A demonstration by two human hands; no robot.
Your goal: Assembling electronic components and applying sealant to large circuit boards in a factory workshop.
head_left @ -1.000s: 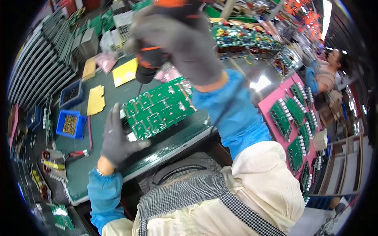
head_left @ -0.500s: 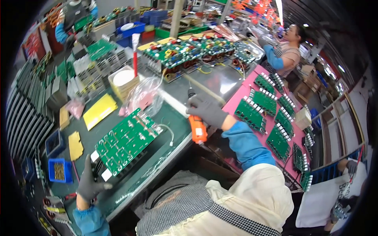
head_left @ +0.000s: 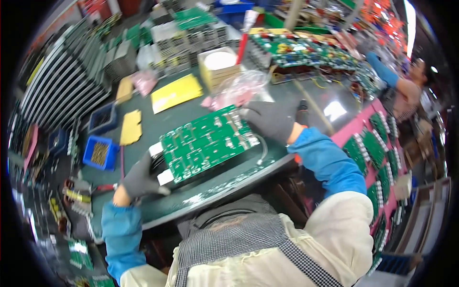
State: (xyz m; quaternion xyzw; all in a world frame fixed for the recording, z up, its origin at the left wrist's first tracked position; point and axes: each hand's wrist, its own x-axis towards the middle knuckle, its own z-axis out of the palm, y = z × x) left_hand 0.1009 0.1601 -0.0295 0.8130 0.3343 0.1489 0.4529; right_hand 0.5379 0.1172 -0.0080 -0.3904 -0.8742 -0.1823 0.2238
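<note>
A green circuit board lies near the middle of the frame on a dark green bench, tilted so its long side runs from lower left to upper right. The left hand, in a grey glove, grips the board's lower-left end, fingers curled over the edge beside two white tags. The right hand, also gloved, rests flat on the board's upper-right end with fingers spread rather than closed; whether it pinches the edge cannot be told. A thin grey wire loops off the board's right side. Left of the board sits a blue bin of small brass parts, with yellow pads above it. A crumpled clear bag lies just above the board. At the right of the frame, a pink tray holds more green boards.
</note>
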